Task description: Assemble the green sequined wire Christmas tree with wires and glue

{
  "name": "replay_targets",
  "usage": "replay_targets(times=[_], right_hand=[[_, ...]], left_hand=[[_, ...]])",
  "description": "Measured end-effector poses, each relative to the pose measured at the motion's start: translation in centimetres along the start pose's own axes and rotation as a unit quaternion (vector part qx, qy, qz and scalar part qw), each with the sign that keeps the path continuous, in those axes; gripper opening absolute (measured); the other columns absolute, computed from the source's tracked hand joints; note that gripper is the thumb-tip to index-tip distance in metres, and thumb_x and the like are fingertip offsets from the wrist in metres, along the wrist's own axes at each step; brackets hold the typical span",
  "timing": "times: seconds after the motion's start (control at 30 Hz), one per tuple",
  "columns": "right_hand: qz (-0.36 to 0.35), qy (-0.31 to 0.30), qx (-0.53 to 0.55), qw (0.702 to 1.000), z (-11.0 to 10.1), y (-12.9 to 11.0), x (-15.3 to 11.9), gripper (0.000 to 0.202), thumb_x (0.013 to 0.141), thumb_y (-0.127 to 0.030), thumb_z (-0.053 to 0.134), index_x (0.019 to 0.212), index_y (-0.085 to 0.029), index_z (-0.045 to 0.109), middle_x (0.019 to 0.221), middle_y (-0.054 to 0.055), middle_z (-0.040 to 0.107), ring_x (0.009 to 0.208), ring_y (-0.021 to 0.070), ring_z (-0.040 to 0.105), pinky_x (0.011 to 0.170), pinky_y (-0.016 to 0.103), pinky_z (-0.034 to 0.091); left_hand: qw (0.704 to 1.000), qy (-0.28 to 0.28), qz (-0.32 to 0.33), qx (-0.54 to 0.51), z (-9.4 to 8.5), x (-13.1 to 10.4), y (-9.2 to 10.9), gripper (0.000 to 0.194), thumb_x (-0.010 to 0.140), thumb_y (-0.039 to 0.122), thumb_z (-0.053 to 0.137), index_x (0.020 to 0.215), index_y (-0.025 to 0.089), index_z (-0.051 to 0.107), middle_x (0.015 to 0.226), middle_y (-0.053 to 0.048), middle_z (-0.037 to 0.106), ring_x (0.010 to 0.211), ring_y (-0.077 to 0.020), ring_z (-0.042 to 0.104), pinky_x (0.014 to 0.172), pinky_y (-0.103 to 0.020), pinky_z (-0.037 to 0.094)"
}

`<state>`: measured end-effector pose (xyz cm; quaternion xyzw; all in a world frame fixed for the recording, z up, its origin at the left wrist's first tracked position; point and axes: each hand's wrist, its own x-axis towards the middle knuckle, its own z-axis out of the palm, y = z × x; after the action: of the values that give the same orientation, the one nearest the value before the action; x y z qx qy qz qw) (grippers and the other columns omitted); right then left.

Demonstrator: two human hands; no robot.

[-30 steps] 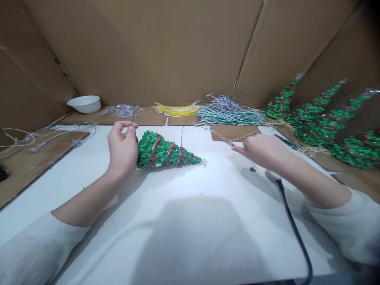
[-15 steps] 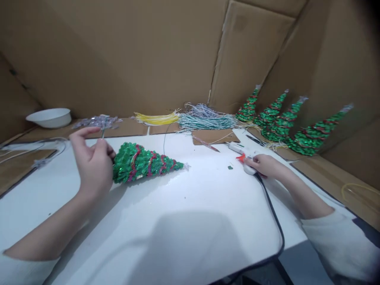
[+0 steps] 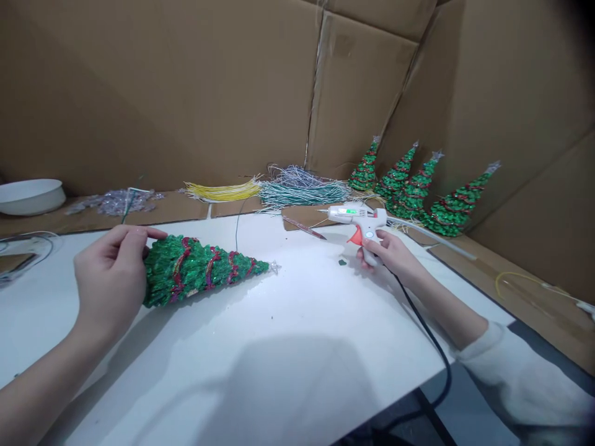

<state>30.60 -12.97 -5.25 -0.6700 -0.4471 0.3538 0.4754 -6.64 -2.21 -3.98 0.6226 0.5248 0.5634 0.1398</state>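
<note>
My left hand [image 3: 111, 279] is closed at the base of a small green Christmas tree [image 3: 204, 269]. The tree lies on its side, wound with red garland, its clear star [image 3: 275, 267] pointing right. A thin green wire with a white end [image 3: 129, 203] rises behind that hand; whether the fingers pinch it is hidden. My right hand [image 3: 388, 251] grips the handle of a white hot glue gun [image 3: 356, 214] above the table. The gun's nozzle points left, and its orange trigger [image 3: 356, 236] faces the tree. A dark cord [image 3: 421, 316] trails from the handle.
Several finished trees [image 3: 458, 204] stand at the back right. Along the back lie yellow wires [image 3: 223, 189], green wires [image 3: 307, 193], clear star pieces [image 3: 123, 201] and a white bowl [image 3: 32, 197]. A pencil-like stick [image 3: 304, 228] and a green scrap [image 3: 343, 262] lie on the white table.
The glue gun has been lifted off the table and upright in my right hand. My left hand has lowered against the tree's base, its raised fingers now folded in. The view has shifted right.
</note>
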Motion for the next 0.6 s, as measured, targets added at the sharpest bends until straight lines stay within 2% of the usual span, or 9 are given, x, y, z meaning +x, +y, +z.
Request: replay_targets(times=[0.07, 0.23, 0.37, 0.47, 0.6], right_hand=[[-0.036, -0.052, 0.039, 0.997, 0.9, -0.5, -0.5, 0.031, 0.078, -0.041, 0.059, 0.088, -0.021, 0.038, 0.069, 0.001, 0.064, 0.049, 0.0126, 0.058, 0.044, 0.024, 0.044], [-0.096, -0.161, 0.055, 0.981, 3.0, -1.4, -0.4, 0.030, 0.081, -0.044, 0.057, 0.092, -0.018, 0.044, 0.075, 0.001, 0.061, 0.056, 0.0111, 0.058, 0.048, 0.023, 0.045], [-0.135, -0.211, 0.055, 0.966, 4.6, -1.8, 0.5, 0.033, 0.081, -0.045, 0.058, 0.096, -0.019, 0.044, 0.075, 0.000, 0.058, 0.058, 0.0109, 0.056, 0.052, 0.024, 0.046], [-0.143, -0.227, 0.042, 0.962, 5.2, -1.4, 0.9, 0.040, 0.080, -0.043, 0.061, 0.106, -0.020, 0.042, 0.075, 0.000, 0.059, 0.061, 0.0114, 0.055, 0.058, 0.026, 0.047], [-0.110, -0.195, 0.008, 0.975, 5.2, -0.3, 0.6, 0.052, 0.080, -0.043, 0.062, 0.121, -0.024, 0.037, 0.074, -0.002, 0.060, 0.065, 0.0127, 0.057, 0.066, 0.027, 0.049]], left_hand=[[1.000, 0.000, -0.008, 0.016, 0.0, 0.2, -0.1, 0.022, 0.081, 0.030, 0.048, 0.072, 0.021, 0.067, 0.054, 0.003, 0.044, 0.052, -0.0123, 0.036, 0.046, -0.027, 0.024], [0.999, -0.013, -0.037, -0.003, 0.4, 0.8, -0.6, 0.027, 0.082, 0.034, 0.048, 0.076, 0.021, 0.071, 0.055, 0.003, 0.044, 0.052, -0.0121, 0.036, 0.046, -0.026, 0.024], [0.997, -0.045, -0.054, -0.035, 0.5, 1.2, -1.2, 0.027, 0.082, 0.034, 0.050, 0.083, 0.020, 0.073, 0.074, -0.001, 0.064, 0.069, -0.0156, 0.051, 0.059, -0.026, 0.035], [0.995, -0.063, -0.058, -0.057, 0.4, 1.2, -1.4, 0.025, 0.081, 0.033, 0.052, 0.087, 0.020, 0.072, 0.084, -0.003, 0.068, 0.078, -0.0175, 0.055, 0.066, -0.027, 0.038], [0.995, -0.076, -0.037, -0.045, 0.3, 0.7, -1.4, 0.023, 0.080, 0.032, 0.054, 0.093, 0.023, 0.071, 0.078, 0.000, 0.064, 0.074, -0.0148, 0.053, 0.064, -0.025, 0.037]])
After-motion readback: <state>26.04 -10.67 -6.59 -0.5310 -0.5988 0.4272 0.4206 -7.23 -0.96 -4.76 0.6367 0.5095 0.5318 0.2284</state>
